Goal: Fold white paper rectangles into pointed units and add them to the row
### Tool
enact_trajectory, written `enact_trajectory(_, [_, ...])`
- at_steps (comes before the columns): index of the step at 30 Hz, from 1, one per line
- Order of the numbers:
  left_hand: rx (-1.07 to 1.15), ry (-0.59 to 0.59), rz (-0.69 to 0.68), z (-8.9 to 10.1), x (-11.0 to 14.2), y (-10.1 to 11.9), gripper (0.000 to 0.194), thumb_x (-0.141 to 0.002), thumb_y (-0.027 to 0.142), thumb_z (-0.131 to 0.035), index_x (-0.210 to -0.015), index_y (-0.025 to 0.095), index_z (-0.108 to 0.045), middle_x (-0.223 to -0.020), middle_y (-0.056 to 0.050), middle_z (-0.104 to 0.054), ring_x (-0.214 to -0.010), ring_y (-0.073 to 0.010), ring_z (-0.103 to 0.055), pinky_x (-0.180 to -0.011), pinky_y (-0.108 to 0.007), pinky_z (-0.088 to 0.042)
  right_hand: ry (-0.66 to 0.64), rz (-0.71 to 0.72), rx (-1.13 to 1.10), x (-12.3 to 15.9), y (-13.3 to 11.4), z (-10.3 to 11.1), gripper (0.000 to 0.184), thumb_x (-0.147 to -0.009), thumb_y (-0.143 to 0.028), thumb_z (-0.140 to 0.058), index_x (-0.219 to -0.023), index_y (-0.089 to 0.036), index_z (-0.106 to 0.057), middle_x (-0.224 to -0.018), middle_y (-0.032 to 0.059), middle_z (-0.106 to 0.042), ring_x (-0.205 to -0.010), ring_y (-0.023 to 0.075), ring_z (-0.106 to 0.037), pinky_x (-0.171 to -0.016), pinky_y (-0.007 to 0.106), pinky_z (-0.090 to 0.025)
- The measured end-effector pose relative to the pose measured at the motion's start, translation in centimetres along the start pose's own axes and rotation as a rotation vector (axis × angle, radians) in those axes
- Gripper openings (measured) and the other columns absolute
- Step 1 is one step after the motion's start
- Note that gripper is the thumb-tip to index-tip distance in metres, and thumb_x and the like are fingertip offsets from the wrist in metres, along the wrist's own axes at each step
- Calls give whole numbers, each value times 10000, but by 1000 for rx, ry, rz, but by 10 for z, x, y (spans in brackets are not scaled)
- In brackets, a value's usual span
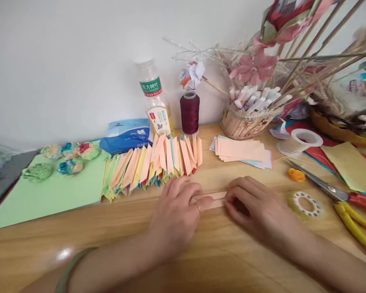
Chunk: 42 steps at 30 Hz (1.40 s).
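A narrow peach paper strip [217, 199], which shows a lengthwise crease, lies on the wooden table between my two hands. My left hand [183, 207] presses down on its left part, fingers curled and thumb stretched along the paper. At the strip's right end, my right hand [247, 201] pinches it between thumb and fingers. Just beyond my left hand stands a long row of folded paper pieces [152, 162] in peach, yellow, green and blue. A stack of peach paper slips [242, 149] rests behind my right hand, with pale blue slips under it.
Scissors [338, 193], yellow-handled pliers [356, 228], a tape roll [306, 204] and a white spool [300, 142] lie to the right. Behind are a maroon thread cone [189, 113], a bottle [154, 93] and a pen basket [247, 122]. Paper flowers [70, 166] sit on green paper [57, 195].
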<state>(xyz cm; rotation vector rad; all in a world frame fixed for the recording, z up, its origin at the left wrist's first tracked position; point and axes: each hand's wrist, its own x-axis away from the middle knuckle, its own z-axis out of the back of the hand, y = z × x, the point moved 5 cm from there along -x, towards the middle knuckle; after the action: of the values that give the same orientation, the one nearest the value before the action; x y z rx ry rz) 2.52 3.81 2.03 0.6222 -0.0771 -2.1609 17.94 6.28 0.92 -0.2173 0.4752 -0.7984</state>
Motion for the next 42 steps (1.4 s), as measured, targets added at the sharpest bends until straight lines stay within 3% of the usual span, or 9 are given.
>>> enact_trajectory(5, [-119, 54, -175, -6, 12, 5, 317, -934, 116, -359, -1044, 145, -655, -1109, -9, -659, -1083, -252, -483, -958, -437, -339, -36, 29, 56, -2, 1, -1, 143, -883, -157, -463, -756, -157, -530, -779, 60, -531, -739, 192, -490, -649, 333, -423])
enact_trajectory(13, [-357, -25, -373, -9, 26, 29, 365, -943, 99, -293, -1151, 67, -591, -1164, -109, -628, -1178, -246, -496, -1030, -430, -294, -23, 59, 117, -2, 4, 2, 155, -902, -170, -438, -788, -145, -539, -847, 83, -553, -775, 200, -493, -682, 351, -439])
enact_trajectory(33, [-232, 21, -317, -6, 24, 25, 357, -931, 80, -299, -1053, 82, -635, -1131, -97, -646, -1164, -239, -512, -1068, -449, -229, -27, 74, 100, -1, 6, 0, 146, -907, -173, -442, -776, -161, -506, -853, 75, -552, -784, 191, -500, -676, 330, -444])
enact_trajectory(42, [-244, 20, -319, -5, 24, 23, 363, -933, 87, -290, -1049, 90, -634, -1125, -101, -648, -1157, -252, -518, -1043, -451, -261, -72, 31, 78, -1, 7, 1, 170, -915, -196, -405, -776, -180, -502, -846, 72, -558, -770, 191, -506, -671, 338, -446])
